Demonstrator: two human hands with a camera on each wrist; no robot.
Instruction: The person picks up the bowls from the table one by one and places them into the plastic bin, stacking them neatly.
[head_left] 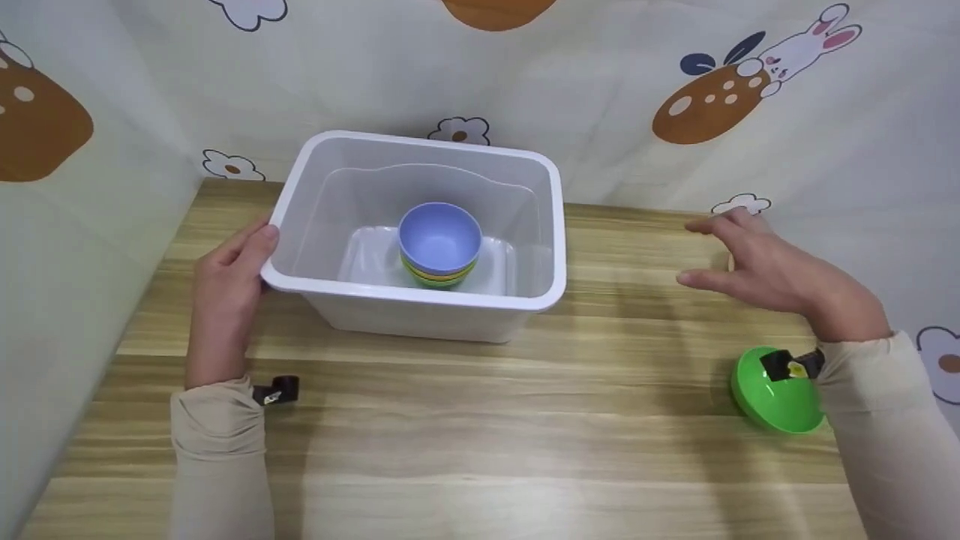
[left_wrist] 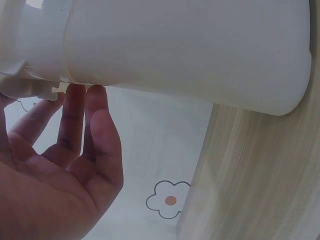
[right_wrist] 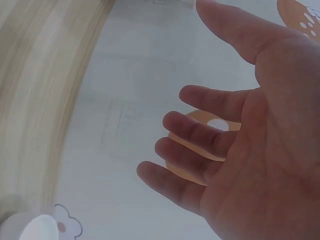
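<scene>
A white plastic bin (head_left: pixel 431 319) stands on the wooden table, holding a stack of small bowls. A blue bowl (head_left: pixel 440 238) tops the stack, with yellow and green edges showing below it. My left hand (head_left: pixel 229 277) grips the bin's left rim, thumb on top; in the left wrist view its fingers (left_wrist: pixel 72 117) touch the outside. To the right of the bin, my right hand (head_left: pixel 772 262) is held in the air, fingers apart and holding nothing. A green bowl (head_left: pixel 776 397) lies near the right wrist, partly hidden by the sleeve and wrist camera.
Behind the table hangs a pale printed curtain (head_left: pixel 615 97), which also covers the left and right sides. A white rounded object (right_wrist: pixel 32 227), perhaps a cup, shows at the lower left of the right wrist view. The wooden table (head_left: pixel 480 420) extends in front of the bin.
</scene>
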